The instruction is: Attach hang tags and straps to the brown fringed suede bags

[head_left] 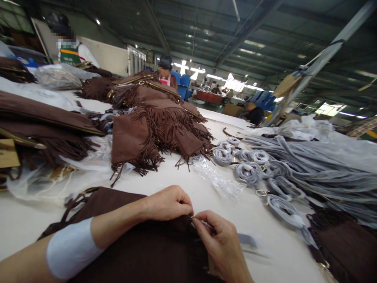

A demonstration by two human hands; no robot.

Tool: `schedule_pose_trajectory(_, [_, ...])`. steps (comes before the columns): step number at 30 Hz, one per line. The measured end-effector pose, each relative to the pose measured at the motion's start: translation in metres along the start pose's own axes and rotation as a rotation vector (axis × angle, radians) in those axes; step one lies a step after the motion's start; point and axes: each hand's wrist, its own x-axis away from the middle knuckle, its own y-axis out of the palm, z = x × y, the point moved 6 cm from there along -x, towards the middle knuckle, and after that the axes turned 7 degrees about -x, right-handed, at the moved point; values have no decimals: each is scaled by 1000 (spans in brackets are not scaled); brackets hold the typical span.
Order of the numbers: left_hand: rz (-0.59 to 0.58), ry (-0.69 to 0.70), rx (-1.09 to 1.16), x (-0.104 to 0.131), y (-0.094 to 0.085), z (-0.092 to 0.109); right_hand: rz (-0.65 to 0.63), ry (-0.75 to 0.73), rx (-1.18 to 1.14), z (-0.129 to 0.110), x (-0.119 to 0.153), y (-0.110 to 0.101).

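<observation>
A dark brown fabric bag lies across the near edge of the table below my hands. My left hand is closed on the bag's upper corner, its fingers curled down over the cloth. Beside it, my right hand pinches a small gold-coloured metal piece at that same corner, between thumb and forefinger. The fingertips of both hands almost meet there. What the metal piece is exactly, I cannot make out. A white band wraps my left forearm.
Brown fringed bags are heaped ahead, with more at left. Coiled grey straps in plastic and a bundle of long grey strips lie at right. A clear plastic bag rests on the white table. Other people stand beyond.
</observation>
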Motion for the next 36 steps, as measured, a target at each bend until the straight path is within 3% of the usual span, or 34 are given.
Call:
schedule_pose_trajectory(9, [2,-69,150,-4,-1,-4,-65,40,-16,1,-1,3])
schedule_pose_trajectory(17, [-23,-91,20,-6,2,-13,-65,-2,-2,-5,0,2])
schedule_pose_trajectory(29, [-102,-119,151,-5,10,-14,-114,-7,-34,-4,1,7])
schedule_pose_trajectory(32, [11,-44,74,-4,6,-7,-122,73,-137,-1,-1,7])
schedule_pose_trajectory(36, [276,84,-30,2,-4,10,-91,366,-431,14,-1,8])
